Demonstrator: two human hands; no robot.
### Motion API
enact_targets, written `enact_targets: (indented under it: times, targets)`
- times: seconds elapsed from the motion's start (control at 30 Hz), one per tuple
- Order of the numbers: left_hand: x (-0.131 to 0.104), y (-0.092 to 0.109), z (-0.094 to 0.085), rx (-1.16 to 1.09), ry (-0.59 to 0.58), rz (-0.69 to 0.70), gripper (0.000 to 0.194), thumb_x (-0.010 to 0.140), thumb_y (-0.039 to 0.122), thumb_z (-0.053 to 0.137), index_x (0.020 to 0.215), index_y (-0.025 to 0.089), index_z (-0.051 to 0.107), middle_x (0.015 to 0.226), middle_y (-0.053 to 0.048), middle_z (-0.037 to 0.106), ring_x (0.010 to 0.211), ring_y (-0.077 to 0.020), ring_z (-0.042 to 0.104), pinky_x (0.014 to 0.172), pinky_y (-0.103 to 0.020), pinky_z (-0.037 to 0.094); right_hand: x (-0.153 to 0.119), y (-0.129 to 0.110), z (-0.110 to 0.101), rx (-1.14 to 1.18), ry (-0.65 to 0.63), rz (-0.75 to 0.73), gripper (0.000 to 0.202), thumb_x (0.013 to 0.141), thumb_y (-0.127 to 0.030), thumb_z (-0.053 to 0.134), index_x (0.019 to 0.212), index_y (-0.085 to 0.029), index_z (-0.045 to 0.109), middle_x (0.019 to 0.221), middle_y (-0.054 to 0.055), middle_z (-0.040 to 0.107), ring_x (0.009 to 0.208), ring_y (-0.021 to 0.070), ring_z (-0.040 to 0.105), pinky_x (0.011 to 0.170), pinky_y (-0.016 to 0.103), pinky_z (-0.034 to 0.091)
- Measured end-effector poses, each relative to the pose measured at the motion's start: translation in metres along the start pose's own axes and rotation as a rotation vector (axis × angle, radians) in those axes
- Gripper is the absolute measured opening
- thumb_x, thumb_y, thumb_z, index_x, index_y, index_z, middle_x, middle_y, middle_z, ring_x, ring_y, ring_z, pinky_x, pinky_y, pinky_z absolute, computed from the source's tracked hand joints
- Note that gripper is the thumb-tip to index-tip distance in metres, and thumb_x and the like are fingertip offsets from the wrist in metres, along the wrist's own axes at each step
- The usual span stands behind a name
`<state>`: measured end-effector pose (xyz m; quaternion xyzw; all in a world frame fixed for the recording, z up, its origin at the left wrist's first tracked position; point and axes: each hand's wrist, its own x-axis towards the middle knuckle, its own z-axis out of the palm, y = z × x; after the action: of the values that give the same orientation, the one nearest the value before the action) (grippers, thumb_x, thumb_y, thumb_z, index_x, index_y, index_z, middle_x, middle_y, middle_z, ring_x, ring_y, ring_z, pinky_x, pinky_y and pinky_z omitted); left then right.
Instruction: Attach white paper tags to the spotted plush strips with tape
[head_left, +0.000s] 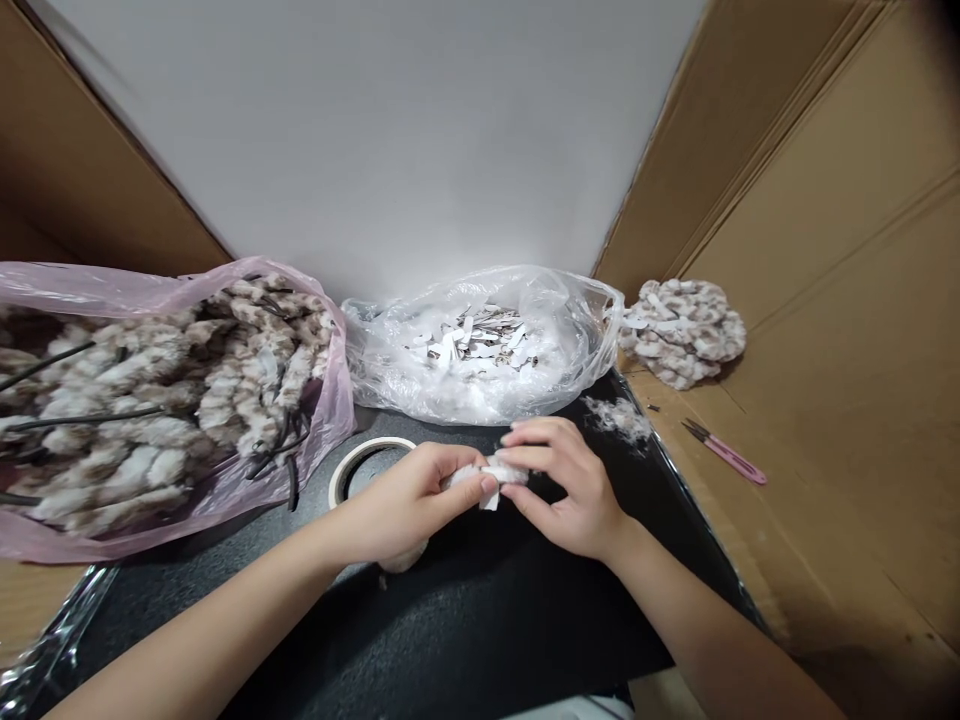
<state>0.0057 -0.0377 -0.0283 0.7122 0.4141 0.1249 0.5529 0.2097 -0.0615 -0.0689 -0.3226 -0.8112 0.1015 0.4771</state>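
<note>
Above the middle of the black work surface, my left hand pinches a white furry strip between thumb and fingers. A small white tab of tape or paper sticks out below the thumb tip. From the other side, my right hand has its curled fingers and thumb around the strip's right end. A roll of pale tape lies flat on the surface, partly behind my left hand. Something pale and furry shows under that hand, mostly hidden.
At left a pink plastic bag holds brown-and-white furry strips and dark cords. Behind my hands, a clear bag contains white slips. A furry bundle and pink-handled snips lie right, beside loose fluff and cardboard walls.
</note>
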Motion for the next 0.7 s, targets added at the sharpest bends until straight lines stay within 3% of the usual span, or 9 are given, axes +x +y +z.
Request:
enact_targets:
  times: [0.1,0.2,0.3,0.4,0.53,0.7]
  targets:
    - [0.002,-0.005,0.002,-0.035,-0.007,-0.021,0.029,0.084,0.042,0.056,0.073,0.015,0.056,0.060,0.005,0.041,0.054,-0.0079,0.033,0.048,-0.019,0.026,-0.002,0.002,0.005,-0.026,-0.050,-0.027,0.023,0.084,-0.009,0.060,0.103,-0.021,0.060,0.092,0.004,0.068,0.085,0.0174,0.062,0.081,0.037,0.047]
    - [0.004,-0.008,0.002,-0.043,-0.013,-0.015,0.030,0.084,0.043,0.057,0.072,0.015,0.055,0.060,0.005,0.040,0.055,-0.0082,0.033,0.049,-0.020,0.026,-0.004,0.000,0.009,-0.142,-0.073,-0.009,0.020,0.084,-0.012,0.057,0.103,-0.018,0.061,0.092,0.006,0.068,0.086,0.0191,0.060,0.082,0.038,0.044]
    - [0.004,-0.009,0.002,-0.023,-0.028,-0.025,0.033,0.084,0.045,0.055,0.070,0.015,0.055,0.060,0.005,0.039,0.055,-0.0087,0.033,0.049,-0.021,0.026,-0.004,-0.003,0.010,-0.280,-0.166,-0.003,0.013,0.087,-0.016,0.052,0.096,-0.016,0.061,0.089,0.006,0.067,0.085,0.0197,0.056,0.090,0.042,0.037]
    - [0.004,-0.011,0.001,0.050,-0.022,-0.057,0.033,0.084,0.045,0.055,0.068,0.016,0.052,0.058,0.006,0.037,0.054,-0.0085,0.031,0.048,-0.021,0.024,-0.003,-0.004,0.009,-0.332,-0.292,0.042,0.015,0.090,-0.021,0.047,0.086,-0.015,0.060,0.081,0.005,0.064,0.079,0.0190,0.052,0.087,0.041,0.035]
    - [0.004,-0.012,-0.001,0.241,-0.013,-0.045,0.036,0.085,0.046,0.053,0.067,0.016,0.049,0.059,0.006,0.035,0.054,-0.0088,0.031,0.047,-0.022,0.023,0.000,-0.003,0.007,-0.184,-0.463,0.171,0.020,0.093,-0.022,0.042,0.079,-0.017,0.054,0.076,0.003,0.058,0.072,0.0164,0.047,0.074,0.034,0.033]
    - [0.001,-0.006,-0.002,0.456,-0.015,0.030,0.033,0.089,0.041,0.049,0.068,0.017,0.052,0.056,0.005,0.041,0.051,-0.0090,0.034,0.047,-0.023,0.022,0.002,-0.003,0.006,0.049,-0.582,0.293,0.024,0.098,-0.022,0.037,0.078,-0.018,0.050,0.078,0.001,0.058,0.075,0.0150,0.050,0.073,0.031,0.032]
